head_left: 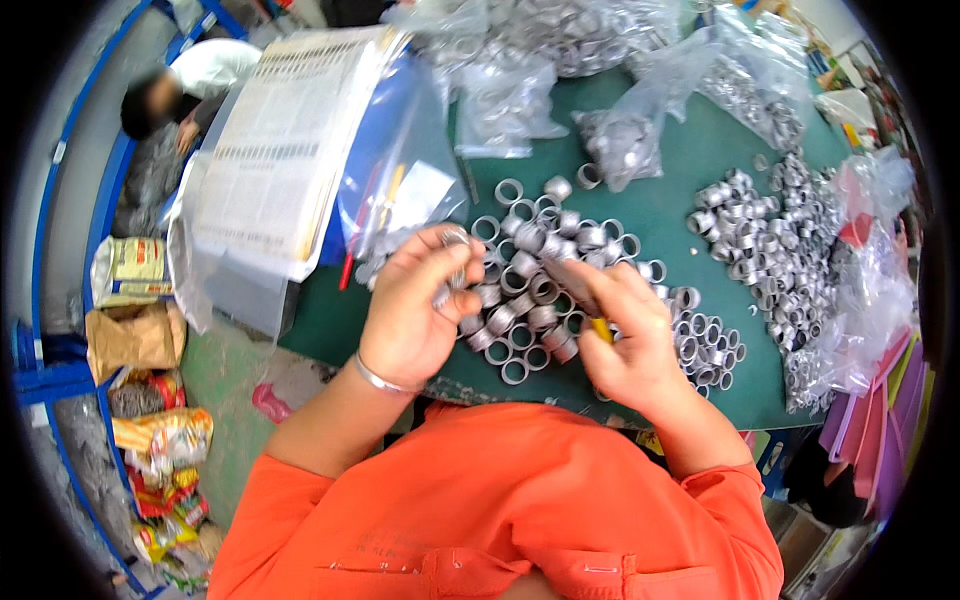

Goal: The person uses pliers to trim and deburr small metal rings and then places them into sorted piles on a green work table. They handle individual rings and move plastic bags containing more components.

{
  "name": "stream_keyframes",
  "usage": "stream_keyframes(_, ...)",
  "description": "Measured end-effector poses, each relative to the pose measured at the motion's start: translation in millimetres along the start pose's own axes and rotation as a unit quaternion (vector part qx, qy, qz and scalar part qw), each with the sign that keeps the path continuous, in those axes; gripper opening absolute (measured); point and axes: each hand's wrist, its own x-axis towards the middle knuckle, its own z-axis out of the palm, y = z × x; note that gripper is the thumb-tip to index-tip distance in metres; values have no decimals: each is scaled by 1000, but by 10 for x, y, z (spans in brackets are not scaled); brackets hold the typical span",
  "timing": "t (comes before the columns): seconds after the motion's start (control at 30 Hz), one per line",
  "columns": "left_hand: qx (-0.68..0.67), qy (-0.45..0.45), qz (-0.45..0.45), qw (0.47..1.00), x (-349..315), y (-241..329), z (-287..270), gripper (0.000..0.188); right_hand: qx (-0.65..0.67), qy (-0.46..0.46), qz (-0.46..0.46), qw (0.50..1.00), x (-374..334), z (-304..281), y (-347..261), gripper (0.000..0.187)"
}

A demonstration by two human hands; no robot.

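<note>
Grey metal rings (515, 371), short and open at both ends, lie in a loose pile on the green table in front of me. My left hand (412, 305) is raised at the pile's left side, fingers curled around a few metal rings (455, 238). Over the right part of the pile, my right hand (635, 335) is closed on a hand tool (572, 284) with a dark, flat blade and a bit of yellow at the handle. The blade points up and left toward the left hand, apart from it. Blur hides the tool's exact kind.
A second heap of rings (740, 225) spreads at the right beside clear plastic bags (870, 290). Bagged rings (620, 145) lie at the back. Printed sheets (285, 150) and a blue folder (375, 140) stand at the left. Another person (205, 75) bends near blue shelving (75, 130).
</note>
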Motion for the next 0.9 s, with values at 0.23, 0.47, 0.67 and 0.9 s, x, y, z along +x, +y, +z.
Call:
stream_keyframes(0.23,159,-210,-22,965,1005,321,1201,16,46,129,173,975,-352,-537,268,49)
stream_keyframes(0.47,714,-172,79,674,1614,132,1888,21,23,168,171,971,-511,-650,305,45)
stream_keyframes(0.67,889,-265,216,305,1969,329,1840,20,33,175,177,968,-574,-644,331,45)
stream_keyframes(0.9,755,-203,-64,621,1876,305,1704,31,40,149,179,972,-524,-634,274,43)
